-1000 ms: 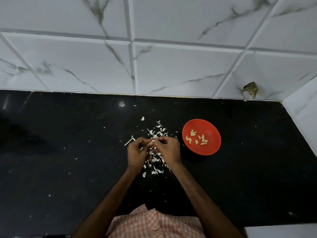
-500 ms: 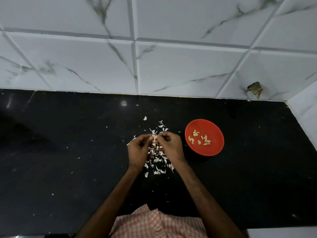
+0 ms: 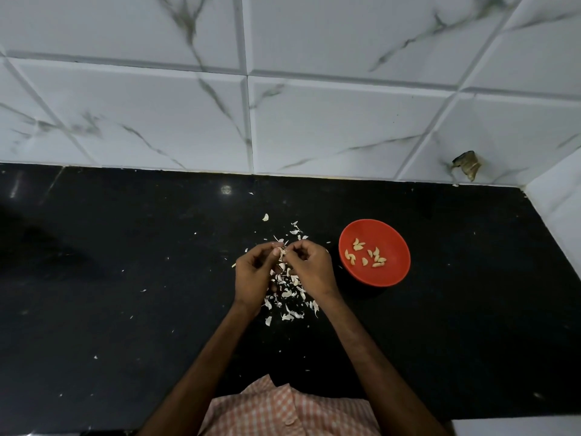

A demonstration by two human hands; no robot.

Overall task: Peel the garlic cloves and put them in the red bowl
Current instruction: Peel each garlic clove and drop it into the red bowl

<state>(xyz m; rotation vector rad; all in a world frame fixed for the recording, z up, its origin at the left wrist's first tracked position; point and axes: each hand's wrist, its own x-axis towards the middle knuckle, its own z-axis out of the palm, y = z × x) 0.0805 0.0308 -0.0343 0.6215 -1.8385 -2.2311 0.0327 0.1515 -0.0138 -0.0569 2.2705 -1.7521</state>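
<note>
The left grip (image 3: 254, 273) and right grip (image 3: 310, 268) pinch one garlic clove (image 3: 282, 253) between curled fingertips, above scattered peels (image 3: 287, 293) on the black desk (image 3: 125, 278). At 3 o'clock from them, near but apart, the red bowl (image 3: 391, 273) holds peeled cloves (image 3: 366, 255).

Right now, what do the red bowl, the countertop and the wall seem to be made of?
The red bowl: probably plastic; uniform matte red, thin rim. The countertop: likely polished black stone, perhaps granite; it mirrors a light spot. The wall: glazed tiles, ceramic by the look, with printed or real marble veining; bevelled edges, straight joints.
</note>
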